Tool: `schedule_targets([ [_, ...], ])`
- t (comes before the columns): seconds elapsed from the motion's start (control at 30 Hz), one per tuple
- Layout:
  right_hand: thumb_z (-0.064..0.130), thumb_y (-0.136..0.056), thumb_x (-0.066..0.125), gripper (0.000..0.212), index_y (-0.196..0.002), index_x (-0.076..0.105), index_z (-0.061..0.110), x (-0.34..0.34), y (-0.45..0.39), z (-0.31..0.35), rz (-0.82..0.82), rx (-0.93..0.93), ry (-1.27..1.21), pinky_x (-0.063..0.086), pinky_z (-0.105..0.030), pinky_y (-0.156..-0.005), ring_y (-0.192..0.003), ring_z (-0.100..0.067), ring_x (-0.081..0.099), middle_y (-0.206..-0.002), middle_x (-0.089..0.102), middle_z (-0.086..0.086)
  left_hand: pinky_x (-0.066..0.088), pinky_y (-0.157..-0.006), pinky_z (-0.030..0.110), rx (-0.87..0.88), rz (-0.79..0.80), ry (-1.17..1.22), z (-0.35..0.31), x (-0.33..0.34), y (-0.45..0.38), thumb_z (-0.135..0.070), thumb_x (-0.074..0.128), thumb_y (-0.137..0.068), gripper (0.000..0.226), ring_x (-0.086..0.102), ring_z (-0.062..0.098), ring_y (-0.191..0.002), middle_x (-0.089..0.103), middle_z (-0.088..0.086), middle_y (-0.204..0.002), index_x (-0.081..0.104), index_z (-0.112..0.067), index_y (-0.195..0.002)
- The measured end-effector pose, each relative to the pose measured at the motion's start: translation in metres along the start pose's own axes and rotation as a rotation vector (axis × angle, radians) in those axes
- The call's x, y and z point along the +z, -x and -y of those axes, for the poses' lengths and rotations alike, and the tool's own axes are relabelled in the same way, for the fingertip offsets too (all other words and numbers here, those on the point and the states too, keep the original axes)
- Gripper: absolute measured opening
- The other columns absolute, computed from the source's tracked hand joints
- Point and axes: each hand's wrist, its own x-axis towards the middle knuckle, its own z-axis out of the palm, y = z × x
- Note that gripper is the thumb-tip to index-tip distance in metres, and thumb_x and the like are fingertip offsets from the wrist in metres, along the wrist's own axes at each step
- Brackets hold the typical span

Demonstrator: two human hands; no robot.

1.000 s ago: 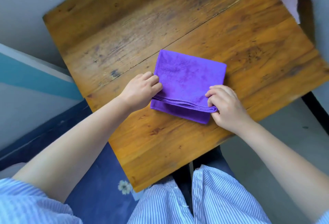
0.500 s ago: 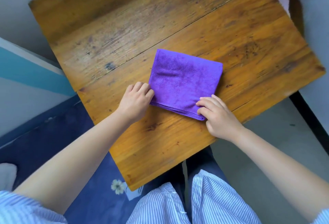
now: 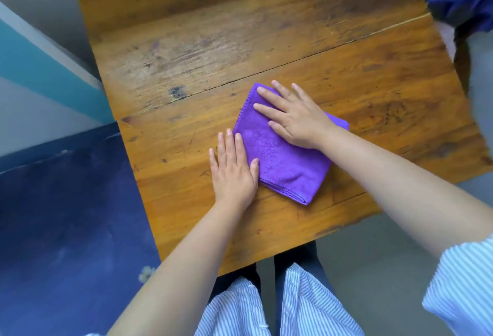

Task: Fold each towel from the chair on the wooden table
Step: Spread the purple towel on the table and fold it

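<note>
- Purple towel, folded, on surface.
- Right hand flat, fingers spread, pressing towel's 12 o'clock half.
- Left hand flat, released, touching towel's 9 o'clock edge.

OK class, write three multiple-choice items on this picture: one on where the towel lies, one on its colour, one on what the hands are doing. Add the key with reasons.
1. Where does the towel lie?
A. on the wooden table
B. on the floor
C. on a lap

2. What colour is it?
A. green
B. purple
C. white

3. How is the right hand?
A. clenched in a fist
B. lifted off the table
C. flat, fingers spread, on the towel

Key: 1 A, wood shows all round it. 2 B, plainly purple. 3 C, its palm presses the folded cloth, while the left hand lies flat at the towel's left edge.
</note>
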Motion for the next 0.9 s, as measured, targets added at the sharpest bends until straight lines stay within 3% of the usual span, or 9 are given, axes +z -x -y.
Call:
schedule_targets([
  [0.1,0.033,-0.097,0.033,0.049,-0.144,0.019,0.03,0.004,-0.002,-0.019,0.05,0.008,0.034,0.007,-0.045,-0.115,-0.144,-0.026,0.005,-0.156,0.007,-0.001,0.0,-0.116,0.043,0.037,-0.003,-0.035,0.005,0.0,-0.002,-0.035,0.039,-0.095,0.065,0.004,0.032,-0.144,0.007,0.014,-0.155,0.01,-0.005,-0.145],
  [0.2,0.033,-0.097,0.032,0.051,-0.145,0.016,0.025,0.006,0.004,-0.041,0.079,0.094,-0.031,0.005,-0.044,-0.115,-0.144,-0.027,0.004,-0.156,0.009,-0.003,0.018,-0.112,0.053,0.048,-0.02,-0.052,0.003,-0.002,-0.002,-0.03,0.05,-0.089,0.064,0.024,0.041,-0.137,0.028,0.022,-0.148,0.029,0.003,-0.139],
  [0.4,0.025,-0.096,0.034,0.049,-0.143,0.026,0.01,-0.006,0.031,-0.084,0.057,0.181,-0.101,0.008,-0.043,-0.115,-0.143,-0.027,0.011,-0.154,0.018,-0.009,-0.007,-0.115,0.047,-0.084,0.072,-0.105,-0.004,-0.008,0.001,-0.038,0.035,-0.096,0.065,-0.004,0.028,-0.145,0.0,0.01,-0.156,0.005,-0.01,-0.147],
  [0.47,0.021,-0.09,0.038,0.049,-0.134,0.041,0.0,-0.012,0.047,-0.087,-0.064,0.108,-0.122,0.019,-0.05,-0.111,-0.137,-0.036,0.029,-0.144,0.037,-0.02,0.008,-0.113,0.056,-0.134,-0.003,-0.109,-0.021,-0.018,0.006,-0.027,0.047,-0.092,0.058,0.015,0.037,-0.142,0.019,0.02,-0.152,0.028,-0.004,-0.143],
  [0.53,0.015,-0.083,0.043,0.041,-0.115,0.059,-0.005,-0.013,0.065,-0.084,-0.224,-0.057,-0.039,0.028,-0.061,-0.101,-0.119,-0.044,0.049,-0.124,0.057,-0.025,0.036,-0.096,0.061,-0.086,-0.243,-0.113,-0.042,-0.02,0.014,-0.005,0.052,-0.078,0.039,0.05,0.046,-0.119,0.053,0.029,-0.127,0.061,0.002,-0.115],
  [0.63,0.001,-0.066,0.055,0.033,-0.095,0.07,-0.003,-0.01,0.084,-0.085,-0.292,-0.298,0.015,0.034,-0.067,-0.089,-0.102,-0.046,0.061,-0.107,0.066,-0.025,0.044,-0.081,0.04,0.038,-0.445,0.015,-0.087,-0.014,0.026,-0.004,0.043,-0.069,0.031,0.053,0.031,-0.096,0.069,0.021,-0.093,0.07,0.001,-0.084],
  [0.7,-0.003,-0.055,0.058,0.042,-0.095,0.071,0.0,-0.009,0.088,-0.089,-0.232,-0.403,0.019,0.039,-0.065,-0.086,-0.1,-0.044,0.062,-0.107,0.067,-0.022,0.038,-0.074,0.033,0.054,-0.391,0.07,-0.112,-0.005,0.028,-0.014,0.047,-0.073,0.024,0.043,0.024,-0.089,0.069,0.015,-0.085,0.067,-0.002,-0.078],
  [0.77,-0.002,-0.053,0.057,0.047,-0.097,0.071,0.002,-0.008,0.089,-0.094,-0.163,-0.485,0.02,0.045,-0.061,-0.083,-0.101,-0.043,0.062,-0.109,0.067,-0.021,0.05,-0.073,0.032,-0.017,-0.246,-0.001,-0.124,0.005,0.03,-0.029,0.062,-0.071,0.027,0.053,0.026,-0.093,0.07,0.012,-0.089,0.068,-0.005,-0.082],
  [0.9,-0.012,-0.06,0.066,0.043,-0.1,0.07,0.002,-0.008,0.082,-0.103,-0.127,-0.584,0.005,0.052,-0.057,-0.077,-0.099,-0.043,0.063,-0.11,0.067,-0.021,0.052,-0.08,0.052,-0.155,0.012,-0.248,-0.127,0.021,0.043,-0.055,0.079,-0.051,0.073,0.064,0.029,-0.108,0.067,0.01,-0.116,0.069,-0.009,-0.107],
])
